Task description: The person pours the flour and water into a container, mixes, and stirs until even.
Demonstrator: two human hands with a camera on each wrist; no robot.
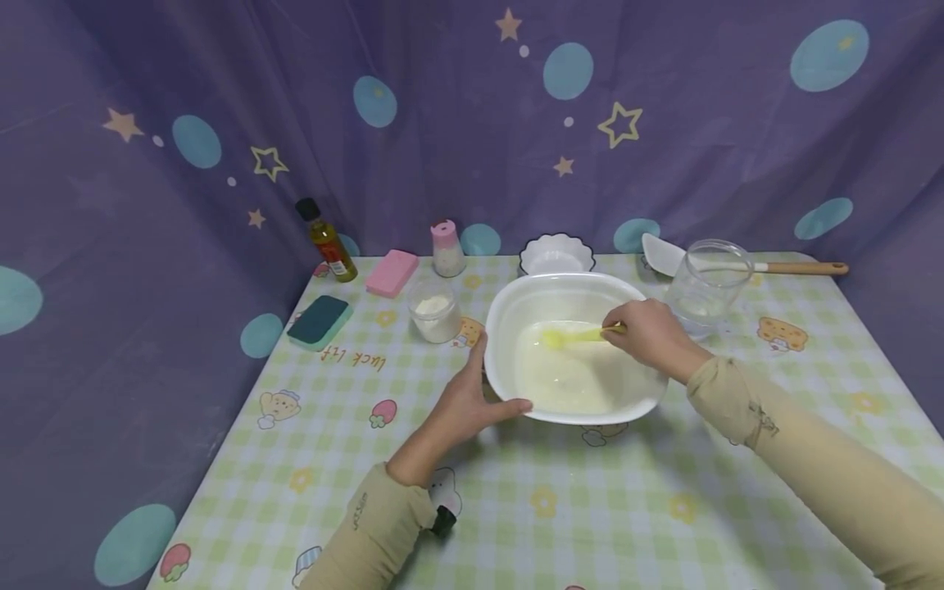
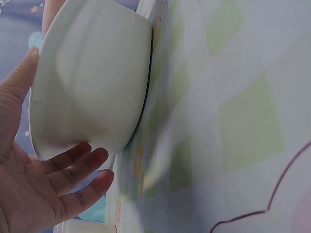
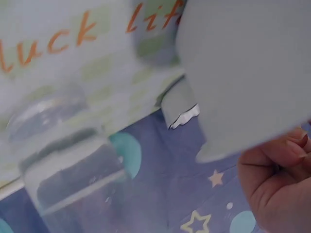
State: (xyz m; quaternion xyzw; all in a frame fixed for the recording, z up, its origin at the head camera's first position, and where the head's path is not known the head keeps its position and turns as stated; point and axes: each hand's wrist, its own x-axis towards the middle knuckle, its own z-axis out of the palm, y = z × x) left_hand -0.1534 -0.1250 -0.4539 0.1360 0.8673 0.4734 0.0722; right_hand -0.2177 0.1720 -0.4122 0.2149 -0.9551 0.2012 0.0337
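Note:
A white basin (image 1: 505,385) holding a pale, milky liquid (image 1: 564,377) stands on the table. My right hand (image 1: 649,336) is over its right side, pinching the handle of a yellow spoon (image 1: 586,335) whose head dips into the liquid. In the right wrist view the basin (image 3: 248,73) hides the spoon, and curled fingers (image 3: 286,150) show beyond the rim. Spread at the basin's near left side, my left hand (image 1: 468,401) touches it. The left wrist view shows its thumb at the rim and several loosely extended fingers (image 2: 80,170) beside the outer wall.
Behind the basin is a scalloped white dish (image 1: 556,250). A clear jar (image 1: 708,287) and a wooden-handled spatula (image 1: 800,268) are at right. Left lie a jar of white powder (image 1: 435,315), pink-topped shaker (image 1: 447,250), pink sponge (image 1: 392,273), green sponge (image 1: 320,321) and oil bottle (image 1: 330,246).

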